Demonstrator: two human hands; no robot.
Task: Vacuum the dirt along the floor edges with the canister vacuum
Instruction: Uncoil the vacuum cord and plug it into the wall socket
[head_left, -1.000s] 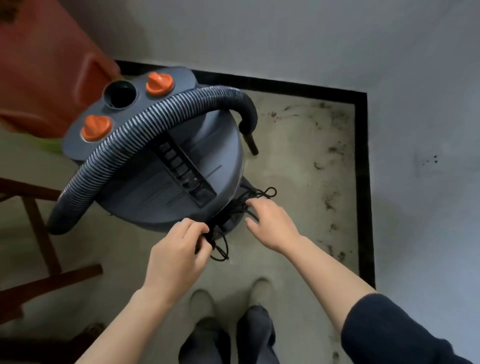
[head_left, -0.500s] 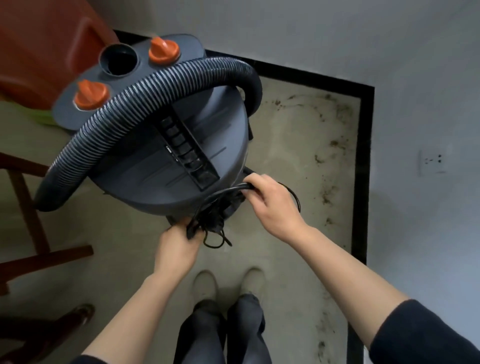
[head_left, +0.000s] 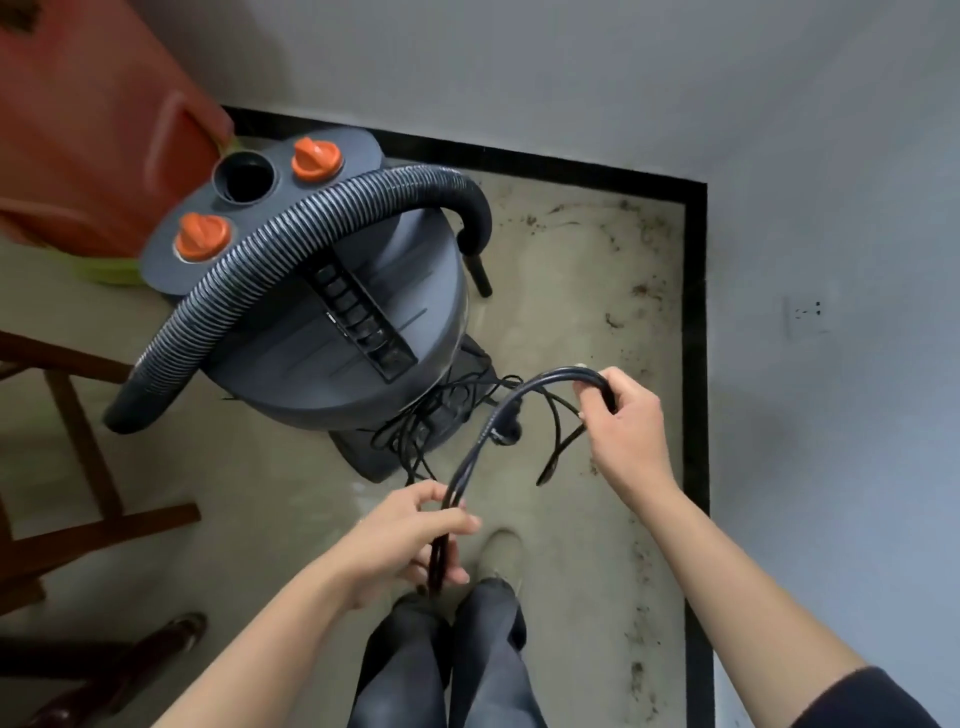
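A grey canister vacuum with two orange knobs stands on the floor in front of me. Its ribbed black hose arches over the lid. A bundle of black power cord is lifted off the vacuum's back and stretched between my hands. My right hand grips the top of the cord loop. My left hand pinches the lower strands just above my knees. More cord lies tangled at the vacuum's base. Dark dirt specks lie along the black floor border by the right wall.
A wall socket sits low on the right wall. A black skirting strip runs along both walls and meets in the far corner. An orange container stands at the left, with dark wooden furniture legs below it. My feet are under the cord.
Both hands have pulled the cord bundle away from the vacuum's back. The right hand has moved right and up with the loop; the left has drawn back toward my legs.
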